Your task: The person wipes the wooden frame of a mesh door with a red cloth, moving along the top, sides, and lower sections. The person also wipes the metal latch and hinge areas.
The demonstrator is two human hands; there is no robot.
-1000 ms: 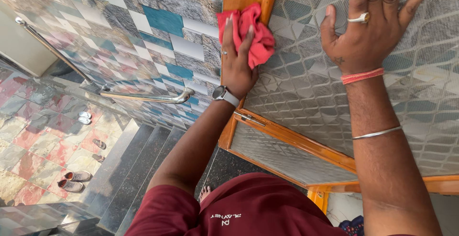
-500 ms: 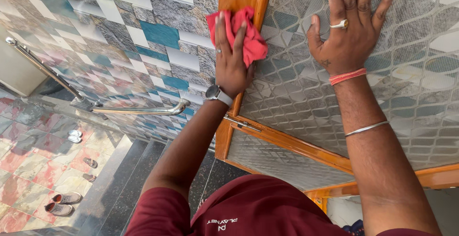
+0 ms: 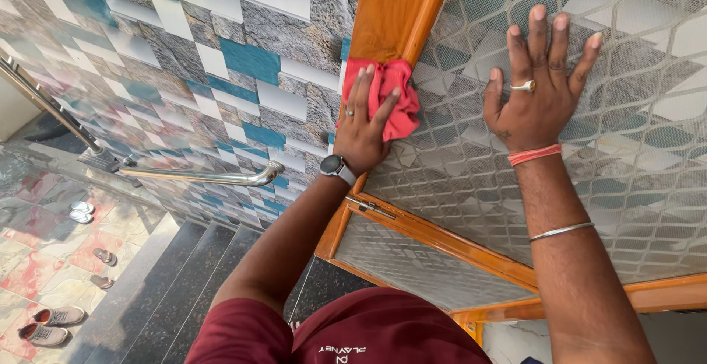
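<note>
My left hand (image 3: pixel 362 124) presses a crumpled red cloth (image 3: pixel 392 95) against the edge where the orange wooden window frame (image 3: pixel 394 10) meets the patterned frosted glass (image 3: pixel 471 165). A ring and a wristwatch are on that hand. My right hand (image 3: pixel 536 91) lies flat with fingers spread on the glass, to the right of the cloth, holding nothing. It wears a ring, an orange thread and a thin metal bangle.
A tiled wall (image 3: pixel 221 62) of grey, white and teal blocks is left of the frame, with a steel handrail (image 3: pixel 199 177) on it. Dark steps (image 3: pixel 177 283) descend below. Shoes (image 3: pixel 46 324) and sandals (image 3: pixel 81 211) lie on the marbled floor. A metal latch (image 3: pixel 368 205) sits on the lower frame.
The view has shifted so both hands sit lower in the picture. My left hand keeps the cloth pressed on the frame edge; my right hand stays flat on the glass.
</note>
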